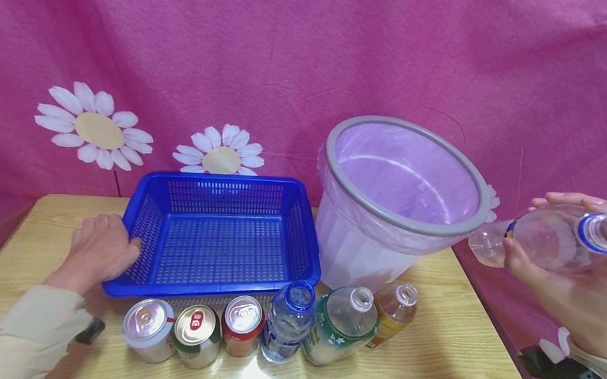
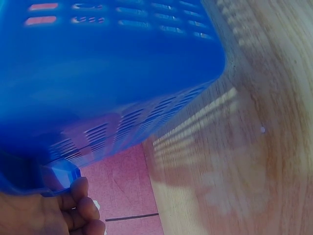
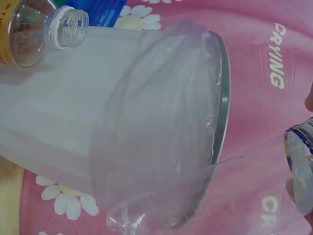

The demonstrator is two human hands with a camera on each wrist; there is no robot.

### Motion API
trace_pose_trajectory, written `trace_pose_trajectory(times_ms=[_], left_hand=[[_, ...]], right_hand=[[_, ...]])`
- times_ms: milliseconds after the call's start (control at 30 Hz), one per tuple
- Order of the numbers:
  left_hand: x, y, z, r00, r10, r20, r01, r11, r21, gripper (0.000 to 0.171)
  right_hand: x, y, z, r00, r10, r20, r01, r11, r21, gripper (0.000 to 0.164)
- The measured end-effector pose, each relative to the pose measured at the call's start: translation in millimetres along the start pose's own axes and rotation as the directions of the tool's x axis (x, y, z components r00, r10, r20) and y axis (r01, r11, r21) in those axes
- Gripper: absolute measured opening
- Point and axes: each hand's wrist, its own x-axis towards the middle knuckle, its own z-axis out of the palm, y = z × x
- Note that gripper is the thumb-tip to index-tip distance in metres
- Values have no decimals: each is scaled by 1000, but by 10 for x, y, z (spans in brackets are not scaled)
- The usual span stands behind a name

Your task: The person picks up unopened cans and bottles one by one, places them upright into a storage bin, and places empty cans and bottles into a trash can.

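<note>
The right hand's (image 1: 600, 293) grip is wrapped round a clear bottle (image 1: 549, 240) right of the bin (image 1: 352, 245), while the left hand (image 1: 98, 252) grips the basket (image 1: 204, 287) left of the bin. To handle the bottle well, squeeze its seemingly thin plastic lightly, keeping it clear of the other bottles (image 1: 340, 334) on the surface (image 1: 442, 352) before the bin.

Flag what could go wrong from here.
The right hand holds a bottle out past the table's edge in the head view; if it slipped, it might miss the table.

The left hand grips the basket; a pull might topple the cans close in front.

Bumping the bin could tip the standing bottles beside it.
</note>
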Motion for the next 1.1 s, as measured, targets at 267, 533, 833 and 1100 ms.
trace_pose_trajectory(times_ms=[267,533,833,1100], left_hand=[[-10,7,-13,1000,-1,-3,1,1000,-6,48],[-6,7,-7,1000,-1,6,1,1000,-6,49],[-7,-1,2,1000,-1,2,1,1000,-17,49],[-7,3,2,1000,-2,-1,2,1000,-23,49]], right_hand=[[49,18,51,999,-31,-11,31,1000,-7,72],[101,-51,41,1000,20,21,-20,1000,-7,67],[184,-56,14,997,5,72,-3,1000,-23,66],[242,-130,-107,983,116,141,-104,990,-91,72]])
